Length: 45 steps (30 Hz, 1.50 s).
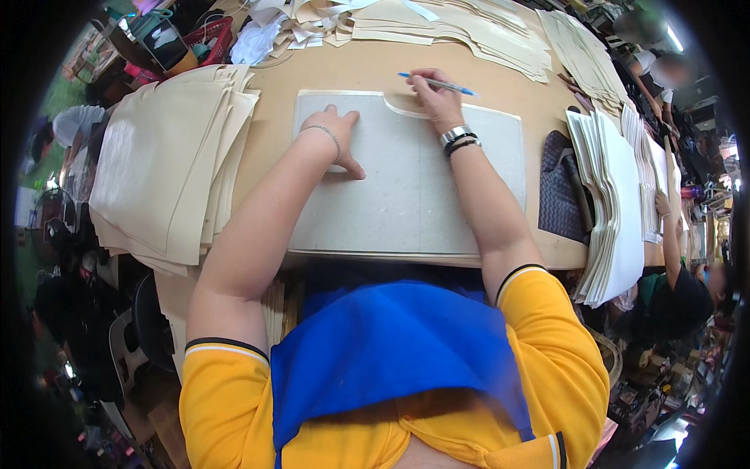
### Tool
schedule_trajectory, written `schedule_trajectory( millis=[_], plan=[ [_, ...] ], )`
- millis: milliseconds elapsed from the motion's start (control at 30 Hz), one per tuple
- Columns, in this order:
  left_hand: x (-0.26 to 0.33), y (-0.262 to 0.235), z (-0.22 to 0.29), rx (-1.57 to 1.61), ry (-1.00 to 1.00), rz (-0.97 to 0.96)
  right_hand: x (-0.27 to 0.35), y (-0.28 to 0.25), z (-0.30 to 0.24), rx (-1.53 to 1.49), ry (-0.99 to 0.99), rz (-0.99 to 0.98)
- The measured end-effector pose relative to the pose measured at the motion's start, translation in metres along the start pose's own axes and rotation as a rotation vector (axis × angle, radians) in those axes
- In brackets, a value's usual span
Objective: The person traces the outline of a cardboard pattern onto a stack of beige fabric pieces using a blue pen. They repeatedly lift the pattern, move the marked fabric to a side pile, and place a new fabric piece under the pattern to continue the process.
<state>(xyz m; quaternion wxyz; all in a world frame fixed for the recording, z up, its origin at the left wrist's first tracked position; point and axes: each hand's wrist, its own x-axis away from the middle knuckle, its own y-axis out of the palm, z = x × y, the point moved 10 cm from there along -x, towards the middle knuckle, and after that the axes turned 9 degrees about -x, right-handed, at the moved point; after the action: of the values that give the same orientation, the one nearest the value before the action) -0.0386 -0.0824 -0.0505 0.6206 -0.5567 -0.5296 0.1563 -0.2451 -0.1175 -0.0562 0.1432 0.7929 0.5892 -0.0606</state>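
Observation:
A large grey cardboard pattern (383,195) lies flat on the table in front of me, with a curved notch in its far edge. Cream material shows as a thin strip (492,112) along that far edge. My left hand (334,137) rests on the pattern's left part, palm down with fingers and thumb spread. At the notch, my right hand (439,98) is closed around a pen (461,89) with a white barrel and blue ends. The pen lies crosswise in the fingers, its left end beyond the far edge; whether it touches anything I cannot tell.
Stacked cream sheets (156,156) stand at the left, and more cut sheets (461,35) lie along the far side. On the right are a dark woven-texture piece (561,191) and a pile of white sheets (613,203). A red basket (212,37) sits far left. Other people work on both sides.

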Motion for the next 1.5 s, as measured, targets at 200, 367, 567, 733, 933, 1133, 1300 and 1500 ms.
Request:
schedule_trajectory(
  millis=[200,367,567,733,933,1133,1300,1500],
  plan=[
    [-0.004,0.0,0.002,-0.008,0.018,0.038,-0.001,-0.1,-0.02,0.166,-0.08,0.11],
    [-0.004,0.0,0.004,-0.007,0.022,0.024,0.011,-0.121,-0.007,0.276,-0.028,0.045],
    [-0.005,0.001,0.002,-0.01,-0.001,0.031,0.011,-0.114,-0.011,0.336,-0.08,0.01],
    [-0.004,0.001,0.003,-0.029,-0.02,0.012,0.012,-0.112,-0.014,0.391,-0.097,0.011],
    [-0.003,0.001,0.002,-0.02,-0.01,0.019,0.011,-0.112,-0.011,0.37,-0.083,0.008],
    [-0.003,-0.001,0.003,-0.035,-0.008,0.03,0.01,-0.113,-0.013,0.396,-0.073,0.01],
    [0.006,-0.007,0.001,0.025,0.005,0.128,0.015,-0.139,-0.013,0.071,0.088,0.145],
    [0.02,0.035,-0.059,0.278,-0.064,0.553,0.076,-0.196,-0.074,0.936,-0.164,0.258]
  ],
)
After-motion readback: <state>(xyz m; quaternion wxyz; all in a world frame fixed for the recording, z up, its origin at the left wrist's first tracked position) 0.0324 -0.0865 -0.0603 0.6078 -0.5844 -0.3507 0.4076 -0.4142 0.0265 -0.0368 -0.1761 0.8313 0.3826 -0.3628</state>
